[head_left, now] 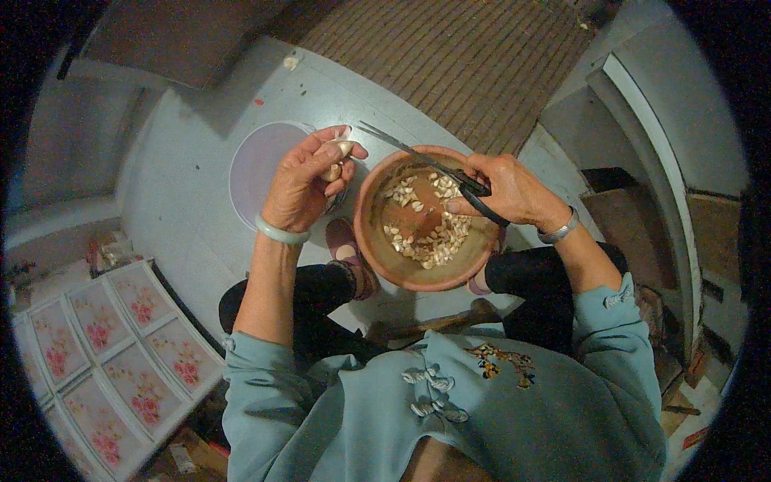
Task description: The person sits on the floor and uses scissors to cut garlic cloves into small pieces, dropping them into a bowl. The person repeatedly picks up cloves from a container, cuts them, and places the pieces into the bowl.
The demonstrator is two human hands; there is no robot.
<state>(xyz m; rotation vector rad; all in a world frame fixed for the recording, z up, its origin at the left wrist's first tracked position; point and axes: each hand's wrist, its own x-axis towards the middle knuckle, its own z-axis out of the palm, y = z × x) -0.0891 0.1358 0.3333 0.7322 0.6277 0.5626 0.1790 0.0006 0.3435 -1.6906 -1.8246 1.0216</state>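
Observation:
Garlic cloves (pixel 344 148) are pinched between the thumb and fingers of my left hand (pixel 305 175), with another clove lower in the curled fingers. My right hand (pixel 512 187) grips a pair of black-handled scissors (pixel 415 155); the blades point up and left toward my left hand, apart from the cloves. Beneath the right hand stands a round clay bowl (pixel 371 253) holding many peeled garlic cloves (pixel 430 244), spread mostly along its right and lower inside. A round pale lilac container (pixel 259 175) is on the floor behind my left hand, partly hidden by it.
A brown ribbed mat (pixel 446 60) covers the floor ahead. A floral-patterned panelled piece (pixel 120 355) stands at the lower left. On the right is a pale upright panel edge (pixel 653 156). My shoes (pixel 349 247) flank the bowl. Small scraps (pixel 290 62) dot the grey floor.

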